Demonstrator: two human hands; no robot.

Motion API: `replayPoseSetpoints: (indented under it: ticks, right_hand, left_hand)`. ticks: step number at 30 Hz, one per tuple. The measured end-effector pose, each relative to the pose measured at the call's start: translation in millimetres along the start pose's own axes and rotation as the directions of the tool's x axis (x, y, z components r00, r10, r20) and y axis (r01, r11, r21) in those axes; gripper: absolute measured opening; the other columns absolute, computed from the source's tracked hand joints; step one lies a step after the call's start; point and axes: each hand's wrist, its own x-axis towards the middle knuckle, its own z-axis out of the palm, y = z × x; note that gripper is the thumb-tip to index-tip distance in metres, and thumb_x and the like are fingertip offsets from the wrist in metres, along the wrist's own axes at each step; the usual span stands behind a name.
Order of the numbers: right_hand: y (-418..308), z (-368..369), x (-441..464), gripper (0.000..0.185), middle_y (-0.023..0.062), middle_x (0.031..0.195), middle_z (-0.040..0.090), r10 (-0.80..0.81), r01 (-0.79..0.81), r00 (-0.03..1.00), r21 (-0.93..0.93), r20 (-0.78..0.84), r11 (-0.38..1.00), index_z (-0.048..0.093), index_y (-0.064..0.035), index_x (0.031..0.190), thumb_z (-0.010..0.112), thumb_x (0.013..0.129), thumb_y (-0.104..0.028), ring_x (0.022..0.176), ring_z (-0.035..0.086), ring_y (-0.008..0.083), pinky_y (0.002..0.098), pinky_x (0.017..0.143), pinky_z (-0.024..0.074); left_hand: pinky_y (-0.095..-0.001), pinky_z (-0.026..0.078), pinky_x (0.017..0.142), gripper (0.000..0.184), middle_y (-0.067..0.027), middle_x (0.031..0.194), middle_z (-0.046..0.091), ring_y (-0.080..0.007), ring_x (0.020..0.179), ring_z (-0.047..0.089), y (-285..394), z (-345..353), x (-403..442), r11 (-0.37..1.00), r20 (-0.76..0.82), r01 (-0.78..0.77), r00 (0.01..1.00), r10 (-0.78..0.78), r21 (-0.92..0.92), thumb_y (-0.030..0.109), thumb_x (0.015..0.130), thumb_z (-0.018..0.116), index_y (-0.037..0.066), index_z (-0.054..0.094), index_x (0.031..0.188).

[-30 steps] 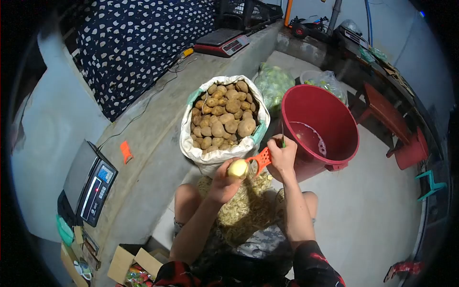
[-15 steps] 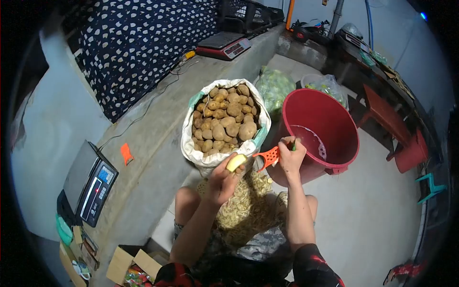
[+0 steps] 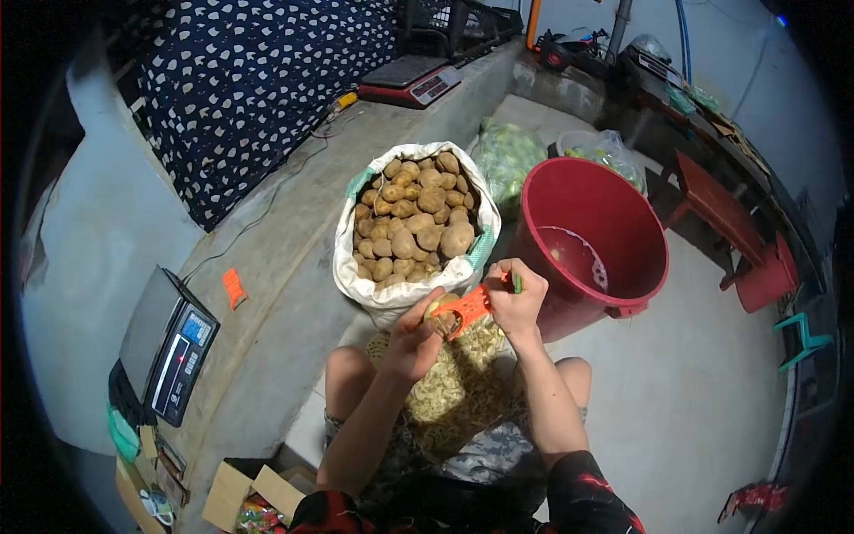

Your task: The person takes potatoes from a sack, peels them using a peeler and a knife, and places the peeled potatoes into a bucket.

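My left hand (image 3: 416, 340) is closed around a partly peeled potato (image 3: 436, 311). In my right hand (image 3: 519, 301) is an orange peeler (image 3: 471, 307), its head lying against the potato; something green also sticks out of that fist. Below both hands a heap of peelings (image 3: 454, 383) lies between my knees. A white sack (image 3: 353, 279) full of unpeeled potatoes (image 3: 418, 214) stands just beyond my hands. To its right is a large red tub (image 3: 569, 303) with some liquid at the bottom.
Bags of green vegetables (image 3: 510, 165) stand behind the tub. On the concrete ledge at left are a digital scale (image 3: 182, 356) and an orange object (image 3: 234, 288); a red scale (image 3: 414, 82) sits farther back. A red stool (image 3: 716, 209) is at right, an open carton (image 3: 233, 494) at lower left.
The peeler has moved left from beside the tub onto the potato. My right hand has come closer to my left hand, and the potato's pale side is now largely covered.
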Motion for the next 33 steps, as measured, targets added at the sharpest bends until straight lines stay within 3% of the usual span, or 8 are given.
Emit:
replayPoseSetpoints:
  ticks: [9, 10, 13, 14, 17, 24, 27, 33]
  right_hand:
    - [14.6, -3.0, 5.5, 0.006, 0.013, 0.061, 0.061, -0.03, 0.03, 0.999, -0.003, -0.044, 1.0, 0.063, 0.0014, 0.076, 0.065, 0.075, -0.004, 0.056, 0.06, 0.0126, 0.0276, 0.056, 0.0473]
    - [18.8, -5.9, 10.1, 0.007, 0.0128, 0.064, 0.064, 0.177, -0.174, 0.982, 0.041, -0.072, 0.984, 0.063, 0.0024, 0.075, 0.065, 0.075, -0.005, 0.059, 0.062, 0.0123, 0.0284, 0.057, 0.0474]
    - [44.1, -8.4, 19.9, 0.01, 0.0052, 0.063, 0.063, 0.272, -0.263, 0.949, 0.076, -0.158, 0.962, 0.064, 0.0034, 0.074, 0.064, 0.078, -0.006, 0.059, 0.057, 0.0101, 0.0274, 0.057, 0.0457]
    - [46.7, -10.2, 12.0, 0.008, 0.0031, 0.063, 0.061, 0.292, -0.281, 0.952, 0.111, -0.093, 0.953, 0.064, 0.003, 0.075, 0.064, 0.077, -0.004, 0.057, 0.054, 0.0092, 0.026, 0.057, 0.0444]
    - [-16.0, -10.1, 5.8, 0.004, 0.0076, 0.062, 0.06, -0.047, 0.048, 0.999, 0.025, -0.007, 0.999, 0.063, 0.0016, 0.075, 0.064, 0.076, -0.002, 0.057, 0.055, 0.0104, 0.0245, 0.056, 0.0442]
    - [42.9, -8.0, 10.1, 0.011, 0.002, 0.062, 0.06, 0.299, -0.298, 0.954, 0.175, 0.019, 0.938, 0.061, 0.0036, 0.073, 0.065, 0.078, -0.006, 0.062, 0.052, 0.0043, 0.0246, 0.056, 0.0438]
    - [-14.2, -15.0, 11.7, 0.011, 0.0071, 0.061, 0.06, -0.064, 0.069, 0.994, -0.048, 0.086, 0.996, 0.064, 0.0027, 0.077, 0.068, 0.075, -0.007, 0.059, 0.054, 0.0068, 0.0257, 0.056, 0.0441]
    - [49.6, -14.1, 16.0, 0.014, 0.005, 0.06, 0.059, 0.382, -0.386, 0.922, 0.09, 0.06, 0.918, 0.064, 0.0054, 0.074, 0.066, 0.076, -0.009, 0.058, 0.053, 0.0071, 0.0254, 0.055, 0.0429]
  left_hand:
    - [-0.0436, 0.029, 0.113, 0.07, -0.0171, 0.137, 0.047, -0.0269, 0.129, 0.044, -6.7, -7.4, -1.5, 0.999, 0.039, -0.022, 0.999, 0.02, 0.043, 0.019, 0.088, 0.069, -0.01, 0.033, 0.14]
    - [-0.0434, 0.029, 0.113, 0.07, -0.0168, 0.137, 0.047, -0.0268, 0.129, 0.044, -3.4, -1.0, -2.5, 0.999, 0.056, -0.024, 0.998, 0.022, 0.043, 0.019, 0.088, 0.069, -0.01, 0.034, 0.14]
    - [-0.0421, 0.03, 0.111, 0.071, -0.0157, 0.135, 0.049, -0.0263, 0.126, 0.046, 5.9, 6.9, 3.2, 0.584, -0.211, 0.187, 0.977, -0.028, 0.79, 0.021, 0.086, 0.071, -0.009, 0.035, 0.14]
    - [-0.0415, 0.03, 0.111, 0.072, -0.0156, 0.134, 0.049, -0.0258, 0.126, 0.046, -2.8, -3.8, 0.2, 0.888, -0.139, 0.095, 0.99, -0.035, 0.451, 0.022, 0.086, 0.071, -0.009, 0.035, 0.139]
    - [-0.039, 0.031, 0.111, 0.072, -0.0148, 0.133, 0.05, -0.0244, 0.126, 0.046, -6.0, -0.3, -1.4, 0.999, -0.029, 0.032, 0.999, -0.032, -0.014, 0.024, 0.085, 0.072, -0.01, 0.036, 0.138]
    - [-0.0382, 0.033, 0.111, 0.064, -0.0176, 0.133, 0.053, -0.0242, 0.127, 0.048, 2.8, 0.2, -1.9, 0.998, 0.017, -0.027, 1.0, 0.026, 0.049, 0.007, 0.083, 0.071, -0.012, 0.04, 0.135]
    - [-0.0385, 0.036, 0.109, 0.06, -0.0172, 0.132, 0.054, -0.0247, 0.124, 0.051, -0.9, 1.4, -2.9, 0.986, 0.055, -0.038, 0.998, 0.029, 0.165, 0.006, 0.083, 0.071, -0.011, 0.043, 0.133]
    - [-0.0356, 0.044, 0.102, 0.065, -0.0166, 0.124, 0.06, -0.0222, 0.116, 0.058, 6.3, -1.0, -0.7, 0.989, 0.083, -0.015, 0.997, 0.003, 0.15, 0.005, 0.076, 0.077, -0.008, 0.046, 0.132]
